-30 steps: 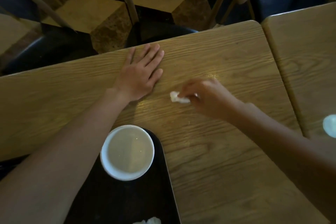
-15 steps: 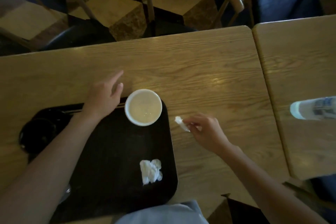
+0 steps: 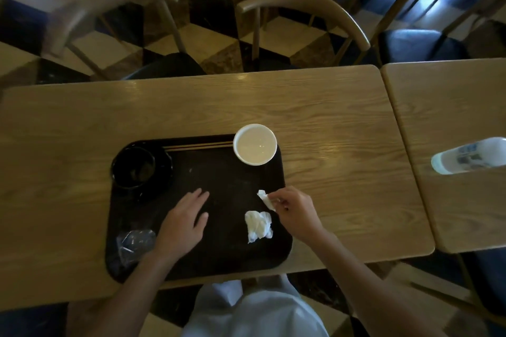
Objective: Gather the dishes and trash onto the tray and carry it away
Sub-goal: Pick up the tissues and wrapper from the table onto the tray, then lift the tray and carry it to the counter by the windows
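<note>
A black tray (image 3: 219,172) lies on the wooden table (image 3: 328,123). On it stand a white bowl (image 3: 255,144) at the far right corner, a black bowl (image 3: 134,167) at the far left, chopsticks (image 3: 197,145) along the far rim, a crumpled white napkin (image 3: 258,225) and clear plastic wrap (image 3: 134,243). My right hand (image 3: 293,210) pinches a small white paper scrap (image 3: 265,199) over the tray's right edge. My left hand (image 3: 183,219) hovers flat over the tray's middle, fingers apart, holding nothing.
A clear plastic bottle (image 3: 471,154) lies on the adjoining table (image 3: 451,107) to the right. Wooden-framed chairs (image 3: 301,8) with dark seats stand beyond the far table edge. The floor is checkered.
My right hand has carried the paper scrap from the bare table to above the tray's right edge. My left hand has drawn back from the table top to over the tray's middle.
</note>
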The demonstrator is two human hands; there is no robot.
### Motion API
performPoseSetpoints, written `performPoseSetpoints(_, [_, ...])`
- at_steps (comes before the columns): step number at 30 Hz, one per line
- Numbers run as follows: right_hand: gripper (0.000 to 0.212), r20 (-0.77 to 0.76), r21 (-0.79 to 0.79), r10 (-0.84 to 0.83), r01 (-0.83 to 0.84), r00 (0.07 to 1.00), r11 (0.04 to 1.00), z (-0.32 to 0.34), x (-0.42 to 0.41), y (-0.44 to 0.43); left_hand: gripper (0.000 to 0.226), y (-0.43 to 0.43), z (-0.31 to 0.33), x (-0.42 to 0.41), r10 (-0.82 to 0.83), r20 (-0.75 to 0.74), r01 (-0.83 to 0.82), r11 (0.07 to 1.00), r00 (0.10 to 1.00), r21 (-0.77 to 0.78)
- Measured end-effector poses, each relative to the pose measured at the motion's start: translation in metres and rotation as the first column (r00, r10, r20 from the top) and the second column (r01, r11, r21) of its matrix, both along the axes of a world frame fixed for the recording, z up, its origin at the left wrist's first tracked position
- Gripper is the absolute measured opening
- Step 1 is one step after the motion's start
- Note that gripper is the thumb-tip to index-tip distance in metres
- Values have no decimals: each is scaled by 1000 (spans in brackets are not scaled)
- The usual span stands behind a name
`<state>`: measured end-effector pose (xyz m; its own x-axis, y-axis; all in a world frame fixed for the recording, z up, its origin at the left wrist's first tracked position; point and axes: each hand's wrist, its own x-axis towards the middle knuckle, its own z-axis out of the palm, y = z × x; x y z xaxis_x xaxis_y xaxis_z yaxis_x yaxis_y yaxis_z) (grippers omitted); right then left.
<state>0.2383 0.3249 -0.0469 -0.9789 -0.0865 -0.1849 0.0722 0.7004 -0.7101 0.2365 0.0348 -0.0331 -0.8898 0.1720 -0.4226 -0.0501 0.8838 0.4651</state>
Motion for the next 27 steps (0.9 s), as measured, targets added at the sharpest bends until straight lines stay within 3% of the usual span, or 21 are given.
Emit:
performPoseSetpoints(11, [24,43,217,47,-55,998,975,-13,31,-31,63,-27,-26,54,-211,177,240,957,961,-162])
performPoseSetpoints(18, [22,57,252,-20,5,998,968,-16,22,-37,64,-29,-38,59,-225,130,244,956,966,-160])
performPoseSetpoints(27, [22,116,276,48,-79,992,958,-20,24,-38,64,-30,-44,62,-195,98,206,971,976,-122])
